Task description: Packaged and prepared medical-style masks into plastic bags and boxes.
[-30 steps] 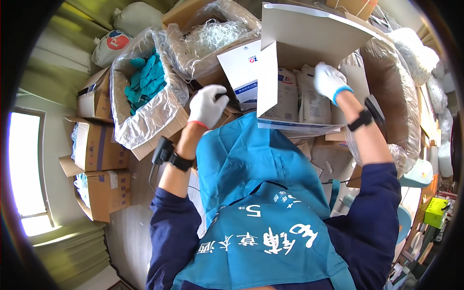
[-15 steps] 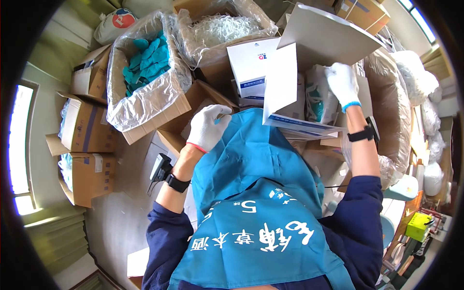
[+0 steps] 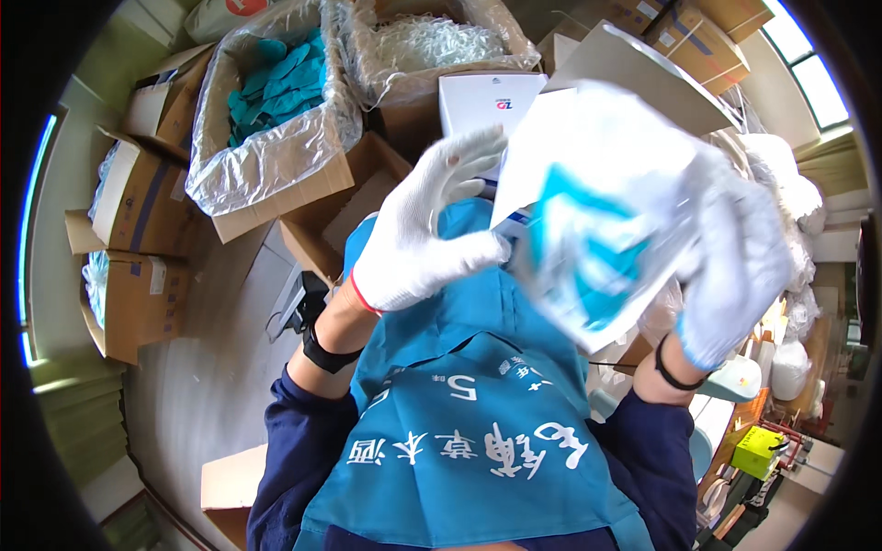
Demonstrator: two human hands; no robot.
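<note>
My right hand (image 3: 730,262), in a white knitted glove, grips the right edge of a clear and white plastic packet (image 3: 597,230). Teal pieces show through its film, blurred by motion; their kind is unclear. My left hand (image 3: 427,220), gloved too, is open, with fingers and thumb spread just left of the packet and nothing in them. Behind the packet, a white box (image 3: 482,96) stands upright, with another open white carton's raised flap (image 3: 634,73) to its right. The packet hides most of what lies beneath.
At the upper left, a plastic-lined carton (image 3: 276,184) holds teal pieces (image 3: 280,87). Beside it another lined carton (image 3: 363,55) contains white strips (image 3: 441,41). An open brown carton (image 3: 344,207) sits below them. More cartons (image 3: 147,207) are stacked left; white bags (image 3: 781,184) pile up right.
My right hand has lifted the packet out of the open white carton and brought it closer. My left hand has opened from a loose curl and moved toward the packet.
</note>
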